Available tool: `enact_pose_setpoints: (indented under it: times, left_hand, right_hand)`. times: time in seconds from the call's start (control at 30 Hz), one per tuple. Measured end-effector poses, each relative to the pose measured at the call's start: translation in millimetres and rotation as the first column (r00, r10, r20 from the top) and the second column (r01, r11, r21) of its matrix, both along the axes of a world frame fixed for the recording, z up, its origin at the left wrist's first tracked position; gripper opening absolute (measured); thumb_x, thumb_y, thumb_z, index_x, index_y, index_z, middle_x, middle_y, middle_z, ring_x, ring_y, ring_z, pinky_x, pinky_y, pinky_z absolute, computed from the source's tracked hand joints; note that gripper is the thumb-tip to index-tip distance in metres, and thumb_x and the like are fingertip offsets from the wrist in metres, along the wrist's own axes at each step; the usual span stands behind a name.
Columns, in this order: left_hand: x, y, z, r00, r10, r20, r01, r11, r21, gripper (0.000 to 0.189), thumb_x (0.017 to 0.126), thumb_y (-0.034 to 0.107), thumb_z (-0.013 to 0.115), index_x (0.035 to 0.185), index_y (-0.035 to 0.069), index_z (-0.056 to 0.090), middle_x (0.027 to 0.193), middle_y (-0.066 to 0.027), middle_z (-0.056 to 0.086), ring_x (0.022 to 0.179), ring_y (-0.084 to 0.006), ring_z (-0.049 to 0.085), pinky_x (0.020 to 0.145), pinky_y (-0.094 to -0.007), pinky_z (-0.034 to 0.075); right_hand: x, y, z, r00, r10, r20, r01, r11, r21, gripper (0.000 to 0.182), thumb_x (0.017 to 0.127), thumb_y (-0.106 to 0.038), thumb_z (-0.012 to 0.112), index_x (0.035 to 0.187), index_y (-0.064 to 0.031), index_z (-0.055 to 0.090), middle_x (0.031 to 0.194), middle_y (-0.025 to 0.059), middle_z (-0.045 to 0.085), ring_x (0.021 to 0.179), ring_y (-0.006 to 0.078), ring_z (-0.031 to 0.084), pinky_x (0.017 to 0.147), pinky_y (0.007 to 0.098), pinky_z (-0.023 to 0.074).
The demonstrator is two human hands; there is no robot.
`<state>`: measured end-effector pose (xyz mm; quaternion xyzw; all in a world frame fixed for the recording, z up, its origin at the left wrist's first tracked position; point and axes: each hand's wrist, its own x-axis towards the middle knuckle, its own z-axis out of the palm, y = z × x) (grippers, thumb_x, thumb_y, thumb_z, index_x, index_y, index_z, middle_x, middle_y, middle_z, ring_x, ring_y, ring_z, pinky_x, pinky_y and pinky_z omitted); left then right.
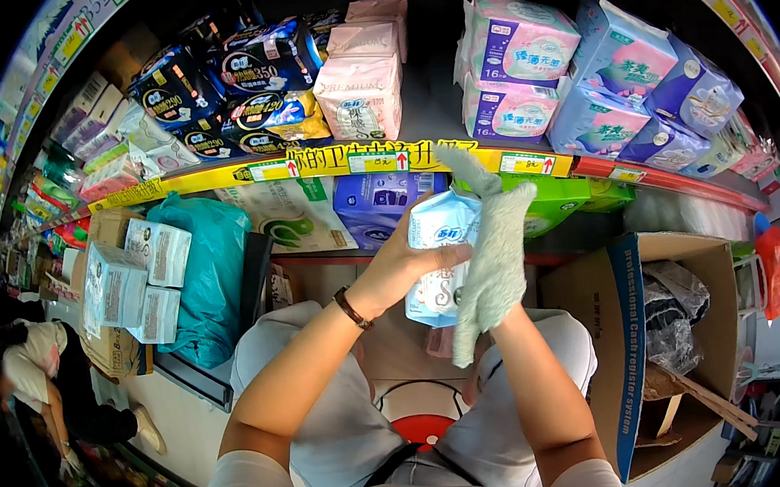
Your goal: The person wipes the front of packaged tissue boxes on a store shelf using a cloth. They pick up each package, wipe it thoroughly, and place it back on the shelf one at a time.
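Note:
My left hand (409, 263), bare with a dark bracelet at the wrist, is shut on a light-blue pack of sanitary pads (434, 299), its thumb across the front. The pack stands roughly upright above my knees, in front of the shelf. A grey fluffy glove (511, 233) covers my right hand (496, 269), which is against or just beside the pack's right side. The glove hides the fingers, so their grip does not show. Ahead, the shelf (434, 116) bears pink packs (360, 96) and pink-and-purple packs (513, 104), with a dark gap between them.
At left, several light-blue packs (112, 285) sit on a cardboard carton (118, 354) beside a teal plastic bag (208, 273). An open cardboard box (588, 323) with crumpled plastic (675, 323) stands right. A person (47, 385) bends at far left. The yellow price strip (327, 166) edges the shelf.

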<state>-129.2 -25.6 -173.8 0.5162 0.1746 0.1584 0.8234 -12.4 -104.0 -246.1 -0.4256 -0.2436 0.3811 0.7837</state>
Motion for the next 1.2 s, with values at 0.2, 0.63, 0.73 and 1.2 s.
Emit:
enact_pose_setpoints:
  times: [0.2, 0.63, 0.73, 1.2]
  left_hand:
    - [-13.0, -4.8, -1.9, 0.991, 0.133, 0.000, -0.133, 0.991, -0.005, 0.075, 0.085, 0.011, 0.070, 0.146, 0.002, 0.028, 0.125, -0.0067, 0.055, 0.112, -0.0135, 0.054, 0.094, -0.0296, 0.045]
    - [-33.1, 21.8, 24.3, 0.942, 0.331, 0.056, -0.336, 0.937, 0.100, 0.058, 0.094, 0.035, 0.061, 0.139, 0.004, 0.042, 0.120, -0.0062, 0.058, 0.106, -0.0108, 0.056, 0.087, -0.0262, 0.047]
    - [-28.0, 10.0, 22.5, 0.948, 0.314, 0.050, -0.316, 0.914, 0.255, 0.071, 0.087, 0.029, 0.070, 0.141, 0.001, 0.033, 0.122, -0.0098, 0.055, 0.110, -0.0146, 0.055, 0.092, -0.0286, 0.047]
    - [-22.4, 10.2, 16.9, 0.877, 0.468, 0.112, -0.453, 0.881, -0.138, 0.053, 0.086, 0.015, 0.071, 0.129, 0.001, 0.044, 0.115, -0.0091, 0.061, 0.101, -0.0169, 0.062, 0.087, -0.0311, 0.051]
  right_hand:
    - [-7.9, -4.9, 22.4, 0.975, 0.185, -0.125, -0.195, 0.978, -0.078, 0.040, 0.096, -0.027, 0.054, 0.127, -0.0027, 0.046, 0.109, 0.0101, 0.058, 0.096, 0.0184, 0.058, 0.082, 0.0313, 0.0508]
    - [-12.5, -14.3, 94.6, 0.721, 0.311, -0.619, -0.350, 0.935, 0.061, 0.054, 0.097, -0.051, 0.045, 0.123, -0.0044, 0.054, 0.107, 0.0113, 0.065, 0.089, 0.0226, 0.067, 0.075, 0.0349, 0.0575]
    - [-7.6, -2.9, 69.1, 0.816, 0.187, -0.548, -0.233, 0.972, -0.016, 0.054, 0.096, -0.052, 0.048, 0.121, -0.0044, 0.055, 0.104, 0.0111, 0.066, 0.087, 0.0221, 0.067, 0.073, 0.0341, 0.0574]
    - [-28.3, 4.8, 42.7, 0.935, 0.148, 0.323, -0.153, 0.988, -0.012, 0.110, 0.059, -0.028, 0.074, 0.148, -0.0010, 0.016, 0.138, 0.0128, 0.042, 0.122, 0.0205, 0.046, 0.104, 0.0336, 0.0379]
